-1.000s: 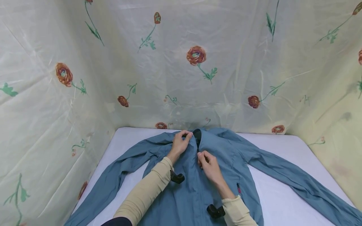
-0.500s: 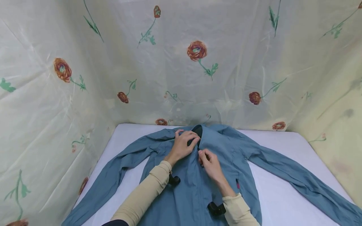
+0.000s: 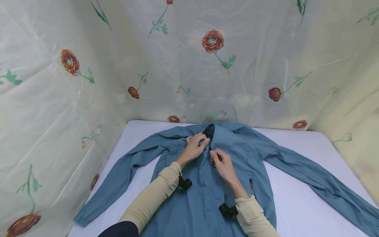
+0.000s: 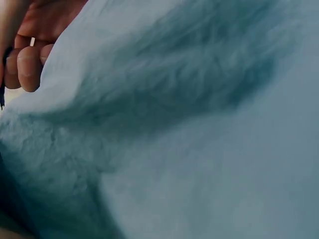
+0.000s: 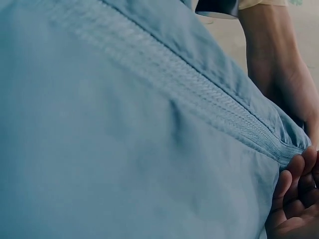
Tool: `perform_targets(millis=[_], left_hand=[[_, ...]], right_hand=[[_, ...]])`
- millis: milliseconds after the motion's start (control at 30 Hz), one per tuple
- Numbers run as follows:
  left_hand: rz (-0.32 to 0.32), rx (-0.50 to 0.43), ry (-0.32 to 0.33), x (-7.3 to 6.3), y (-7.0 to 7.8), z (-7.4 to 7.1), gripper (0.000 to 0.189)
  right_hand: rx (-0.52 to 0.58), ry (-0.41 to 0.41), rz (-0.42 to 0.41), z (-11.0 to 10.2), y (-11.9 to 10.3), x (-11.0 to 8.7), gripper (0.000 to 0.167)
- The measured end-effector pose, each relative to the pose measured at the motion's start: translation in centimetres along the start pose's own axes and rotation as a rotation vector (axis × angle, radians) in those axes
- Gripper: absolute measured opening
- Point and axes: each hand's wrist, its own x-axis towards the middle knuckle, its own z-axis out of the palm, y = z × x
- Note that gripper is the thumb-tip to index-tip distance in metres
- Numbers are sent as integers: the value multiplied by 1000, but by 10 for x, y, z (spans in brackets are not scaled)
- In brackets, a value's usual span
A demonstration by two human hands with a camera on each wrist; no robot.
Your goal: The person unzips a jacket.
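Observation:
A blue zip-front jacket (image 3: 192,210) lies front up with its sleeves spread out. My left hand (image 3: 193,148) holds the jacket's front edge beside the collar opening (image 3: 209,130), thumb and fingers bent over the fabric. Just below the opening, my right hand (image 3: 222,164) pinches at the top of the front closure; its fingers hide the zipper pull. The right wrist view shows the closed zipper (image 5: 199,94) running toward the curled fingers (image 5: 294,169) of that hand. Raised blue fabric (image 4: 174,124) fills most of the left wrist view.
The jacket lies on a white-covered table (image 3: 290,194). Flower-print curtains (image 3: 237,92) hang behind it and along both sides. Black wrist cameras (image 3: 185,183) sit close over the jacket front. A red tab (image 3: 251,183) marks its right-hand pocket.
My left hand has shifted right along the collar edge, closer to the opening, with its fingers more spread over it. My right hand keeps its pinch at the closure. The head view has tilted slightly.

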Motion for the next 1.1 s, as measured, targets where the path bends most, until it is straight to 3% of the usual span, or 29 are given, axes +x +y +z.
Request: perform_targets(millis=[367,433,533,633,733,800,933,1100], left_hand=[[-6,49,-5,9,7,1,33],[-12,81,4,11,8,2,32],[-5,201,45,12,9,4,28],[81,365,87,9,14,5,19],[200,464,73,1,18,5,19],[237,463,34,-5,19,3,22],[195,397,-39,-17,15,0,22],[171,338,-67,-19,11,-1,14]], right_hand=[[19,30,23,-1,5,-5,35],[17,33,31,-2,5,-6,35],[25,36,36,-2,7,-6,35],[43,41,46,-2,9,-5,35],[53,59,65,-3,11,-5,35],[49,72,77,-4,12,-6,34],[25,49,60,-3,11,-4,34],[-25,23,32,-2,9,-3,34]])
